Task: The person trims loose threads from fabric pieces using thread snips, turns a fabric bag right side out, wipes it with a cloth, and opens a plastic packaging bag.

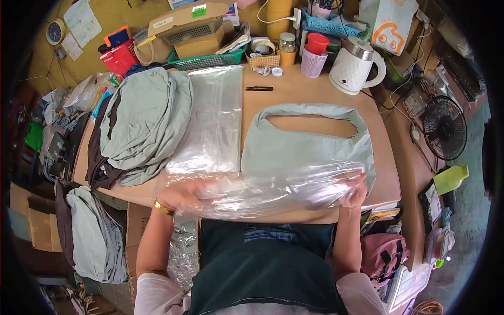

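A clear plastic bag (278, 191) is stretched between my hands over the near edge of the table. My left hand (181, 194), with a gold watch at the wrist, grips its left end, the fingers partly seen through the film. At the right end, my right hand (355, 193) pinches the bag's edge. Behind the film lies a pale grey-green fabric bag (299, 142), spread flat with its handle loop away from me; the film covers its lower part. Left of it lies a stack of clear plastic bags (212, 121).
Folded grey-green fabric bags (149, 121) are heaped at the table's left. Small thread snips (259, 88) lie behind the plastic stack. A white kettle (353, 68), a lilac cup (313, 63) and a green basket (207, 61) line the back. A black fan (444, 127) stands right.
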The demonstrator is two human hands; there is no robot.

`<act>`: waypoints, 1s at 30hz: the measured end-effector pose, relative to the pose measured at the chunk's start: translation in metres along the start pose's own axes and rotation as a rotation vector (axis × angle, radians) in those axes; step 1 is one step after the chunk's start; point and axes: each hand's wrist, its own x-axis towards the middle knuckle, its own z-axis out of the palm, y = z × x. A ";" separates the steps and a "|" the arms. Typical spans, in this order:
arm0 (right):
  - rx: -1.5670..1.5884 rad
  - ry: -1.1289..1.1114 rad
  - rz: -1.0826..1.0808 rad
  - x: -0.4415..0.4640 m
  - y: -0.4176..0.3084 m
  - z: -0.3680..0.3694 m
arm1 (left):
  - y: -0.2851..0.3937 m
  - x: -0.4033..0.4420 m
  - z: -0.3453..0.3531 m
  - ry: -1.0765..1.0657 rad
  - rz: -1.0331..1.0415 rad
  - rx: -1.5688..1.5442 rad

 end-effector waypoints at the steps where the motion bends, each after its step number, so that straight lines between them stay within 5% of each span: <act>1: 0.001 0.003 -0.004 0.008 0.000 0.000 | 0.015 0.001 0.023 -0.366 -0.054 0.389; 2: 0.316 -0.506 0.165 0.019 -0.001 -0.003 | 0.024 0.003 0.035 -0.731 -0.109 0.775; 4: 0.634 -1.014 0.335 0.023 -0.005 -0.022 | 0.029 0.013 0.009 -0.616 -0.179 0.864; 6: -0.379 -0.589 0.377 0.012 -0.014 -0.036 | 0.030 0.018 -0.002 -0.238 0.074 0.022; 7: -0.764 -0.484 0.477 0.009 -0.016 -0.032 | 0.032 0.015 0.003 -0.238 0.074 0.021; 8: -0.765 -0.485 0.475 0.012 -0.017 -0.019 | 0.037 0.011 0.013 -0.223 0.123 -0.061; 9: -0.905 -0.839 0.431 0.013 -0.019 -0.008 | 0.040 0.008 0.019 -0.208 0.170 -0.143; 10: -0.818 -0.903 0.425 0.016 -0.024 -0.015 | 0.040 0.004 0.019 -0.209 0.168 -0.143; 12: -0.633 -1.027 0.428 0.020 -0.034 -0.030 | 0.038 -0.002 0.021 -0.602 0.121 -0.067; 13: -0.533 -0.910 0.329 0.024 -0.047 -0.044 | 0.043 -0.005 0.027 -0.607 0.115 -0.067; 15: -0.534 -0.769 0.090 0.044 -0.077 -0.069 | 0.063 -0.012 0.053 -0.719 0.360 0.697; 18: -0.517 -0.635 -0.254 0.064 -0.114 -0.038 | 0.077 -0.012 0.061 -0.618 0.758 1.132; 20: -0.362 -0.491 -0.365 0.054 -0.108 0.043 | 0.091 -0.017 0.040 0.021 0.271 0.833; 21: -0.462 -0.425 -0.425 0.054 -0.107 0.061 | 0.081 -0.013 0.015 0.068 0.374 0.488; 22: -0.885 -0.300 -0.552 0.049 -0.102 0.063 | 0.068 -0.002 0.001 0.111 0.448 0.136; 23: -1.074 -0.235 -0.509 0.056 -0.081 0.054 | 0.065 -0.016 0.087 -0.124 0.328 -0.210; 27: -1.869 -0.576 -0.542 0.007 0.066 0.066 | -0.087 0.046 0.154 0.284 0.643 0.994; 29: -2.030 -0.649 -0.540 0.005 0.061 0.052 | -0.087 0.058 0.178 -0.058 0.441 1.200; 30: -2.179 -0.751 -0.529 0.006 0.055 0.037 | -0.095 0.062 0.170 -0.067 0.444 1.202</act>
